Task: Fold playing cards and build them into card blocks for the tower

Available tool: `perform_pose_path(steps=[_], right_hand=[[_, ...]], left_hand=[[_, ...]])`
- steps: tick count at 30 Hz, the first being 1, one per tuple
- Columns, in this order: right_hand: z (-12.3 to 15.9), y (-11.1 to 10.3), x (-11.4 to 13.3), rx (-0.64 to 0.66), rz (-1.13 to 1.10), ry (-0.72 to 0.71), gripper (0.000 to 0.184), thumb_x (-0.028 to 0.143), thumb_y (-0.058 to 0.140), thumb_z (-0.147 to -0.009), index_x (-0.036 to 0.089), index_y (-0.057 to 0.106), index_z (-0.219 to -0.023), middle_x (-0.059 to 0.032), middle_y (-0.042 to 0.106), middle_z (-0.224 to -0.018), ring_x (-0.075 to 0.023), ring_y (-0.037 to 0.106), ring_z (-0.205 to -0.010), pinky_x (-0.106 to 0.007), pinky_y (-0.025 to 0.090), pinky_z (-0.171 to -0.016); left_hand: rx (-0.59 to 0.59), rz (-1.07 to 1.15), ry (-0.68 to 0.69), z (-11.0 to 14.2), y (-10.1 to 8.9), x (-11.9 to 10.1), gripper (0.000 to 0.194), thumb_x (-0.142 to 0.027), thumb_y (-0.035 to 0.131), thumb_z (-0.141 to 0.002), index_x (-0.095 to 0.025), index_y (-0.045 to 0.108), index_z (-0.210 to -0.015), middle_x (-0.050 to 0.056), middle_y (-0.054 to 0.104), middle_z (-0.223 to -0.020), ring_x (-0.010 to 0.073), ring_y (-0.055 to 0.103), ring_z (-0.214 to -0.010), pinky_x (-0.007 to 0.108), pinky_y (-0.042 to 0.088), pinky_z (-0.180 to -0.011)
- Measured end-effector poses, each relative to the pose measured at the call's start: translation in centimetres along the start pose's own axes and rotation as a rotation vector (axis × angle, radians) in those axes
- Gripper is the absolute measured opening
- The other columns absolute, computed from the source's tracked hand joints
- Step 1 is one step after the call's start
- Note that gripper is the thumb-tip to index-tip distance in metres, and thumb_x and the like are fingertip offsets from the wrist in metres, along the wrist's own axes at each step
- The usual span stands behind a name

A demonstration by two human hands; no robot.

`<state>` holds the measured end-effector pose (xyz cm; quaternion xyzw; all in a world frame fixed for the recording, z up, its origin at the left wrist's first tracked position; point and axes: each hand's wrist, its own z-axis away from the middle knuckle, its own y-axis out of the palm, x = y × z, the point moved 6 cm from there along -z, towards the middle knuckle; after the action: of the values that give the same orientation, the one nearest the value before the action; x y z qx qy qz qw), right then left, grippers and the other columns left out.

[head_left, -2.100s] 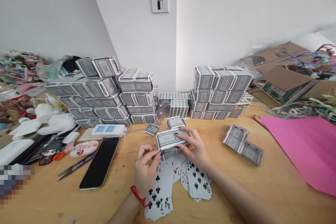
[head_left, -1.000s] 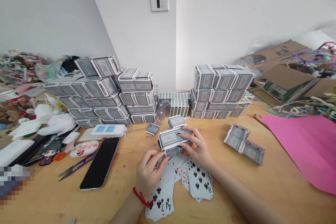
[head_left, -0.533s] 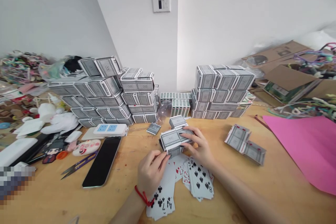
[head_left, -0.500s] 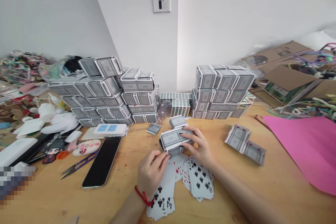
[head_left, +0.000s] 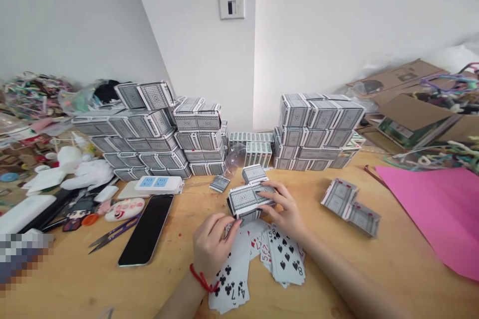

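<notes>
Folded playing cards make up a grey-patterned block (head_left: pixel 245 197) in the middle of the table, with a smaller cube joined at its back. My right hand (head_left: pixel 282 207) grips its right side, fingers on top and thumb at the front. My left hand (head_left: pixel 215 239) is closed in a pinch at the block's lower front left corner; its fingertips hide whatever is between them. Beneath my left hand lies a face-up pile of cards (head_left: pixel 232 279) showing clubs. Another pile, with the eight of spades (head_left: pixel 286 256) on top, lies below my right hand.
Tall stacks of card blocks stand at back left (head_left: pixel 149 132) and back right (head_left: pixel 318 132), with green-white card boxes (head_left: pixel 258 153) between. Around me are a phone (head_left: pixel 146 229), scissors (head_left: pixel 114 233), power strip (head_left: pixel 159 184), L-shaped card piece (head_left: pixel 350 207) and pink sheet (head_left: pixel 430 209).
The block has shifted slightly right and turned a little. My left hand has moved in small steps around its front left corner, drawing back slightly at the end. My right hand keeps its grip.
</notes>
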<state>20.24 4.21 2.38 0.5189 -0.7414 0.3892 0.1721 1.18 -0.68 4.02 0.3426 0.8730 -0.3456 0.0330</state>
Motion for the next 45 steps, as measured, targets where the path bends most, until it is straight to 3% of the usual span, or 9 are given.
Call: perform_pose_path(steps=[3,5,8,11,14,24,39,45], right_hand=[[0.0,0.0,0.0,0.002,0.002,-0.001,0.025,0.028,0.061,-0.079,0.028,0.062,-0.104,-0.0088,0.053,-0.116,-0.0255,0.05,-0.11,-0.044,0.045,-0.091],[0.0,-0.1,0.0,0.0,-0.002,-0.004,0.025,0.028,0.061,-0.079,0.027,0.062,-0.104,-0.0088,0.052,-0.116,-0.0253,0.05,-0.11,-0.044,0.045,-0.091],[0.0,-0.1,-0.1,0.0,-0.008,-0.007,0.024,0.028,0.061,-0.079,0.027,0.062,-0.104,-0.0088,0.052,-0.116,-0.0251,0.05,-0.11,-0.044,0.044,-0.092],[0.0,-0.1,-0.3,0.002,-0.011,-0.009,0.023,0.028,0.061,-0.079,0.027,0.063,-0.102,-0.0086,0.053,-0.116,-0.0249,0.051,-0.11,-0.043,0.044,-0.093],[0.0,-0.1,-0.4,0.006,-0.013,-0.014,0.022,0.028,0.061,-0.079,0.026,0.064,-0.101,-0.0085,0.053,-0.117,-0.0245,0.051,-0.11,-0.042,0.044,-0.093],[-0.1,-0.1,0.2,0.018,0.009,-0.015,0.02,0.026,0.057,-0.081,0.026,0.064,-0.101,-0.0094,0.054,-0.118,-0.0254,0.051,-0.111,-0.043,0.045,-0.091],[0.0,0.0,0.4,0.038,0.023,-0.009,0.02,0.024,0.055,-0.082,0.026,0.063,-0.101,-0.0094,0.052,-0.119,-0.025,0.05,-0.111,-0.043,0.045,-0.091],[0.0,0.1,0.8,0.053,0.058,-0.02,0.024,0.026,0.056,-0.082,0.026,0.061,-0.105,-0.01,0.05,-0.122,-0.0263,0.049,-0.114,-0.044,0.044,-0.092]], left_hand=[[-0.044,0.048,-0.105,-0.1,0.0,0.7,0.019,-0.023,0.067,-0.071,-0.02,0.054,-0.085,0.003,0.057,-0.081,0.0159,0.059,-0.079,0.027,0.049,-0.072],[-0.038,0.087,-0.189,-0.1,0.2,1.3,0.032,-0.026,0.068,-0.07,-0.019,0.052,-0.098,0.007,0.056,-0.095,0.0205,0.057,-0.093,0.034,0.048,-0.08],[0.073,0.212,-0.328,0.1,1.3,2.4,0.056,-0.031,0.065,-0.072,-0.022,0.042,-0.123,0.012,0.047,-0.123,0.0262,0.048,-0.114,0.043,0.043,-0.092],[0.199,0.389,-0.455,0.6,2.6,3.2,0.067,-0.031,0.061,-0.076,-0.026,0.03,-0.134,0.011,0.04,-0.136,0.0275,0.042,-0.122,0.045,0.039,-0.098],[0.241,0.515,-0.505,0.9,3.2,3.5,0.064,-0.029,0.059,-0.078,-0.026,0.031,-0.135,0.009,0.042,-0.136,0.0264,0.042,-0.123,0.042,0.037,-0.101],[0.152,0.612,-0.528,1.1,3.3,3.5,0.05,-0.025,0.059,-0.077,-0.023,0.043,-0.124,0.01,0.05,-0.128,0.0237,0.051,-0.116,0.04,0.045,-0.096],[0.152,0.399,-0.517,0.5,2.0,3.7,0.052,-0.031,0.069,-0.069,-0.024,0.052,-0.118,0.007,0.06,-0.117,0.0235,0.059,-0.105,0.04,0.048,-0.092],[0.186,0.552,-0.591,-0.1,2.1,3.6,0.052,-0.023,0.07,-0.066,-0.025,0.054,-0.116,0.006,0.06,-0.116,0.0234,0.06,-0.102,0.038,0.053,-0.086]])
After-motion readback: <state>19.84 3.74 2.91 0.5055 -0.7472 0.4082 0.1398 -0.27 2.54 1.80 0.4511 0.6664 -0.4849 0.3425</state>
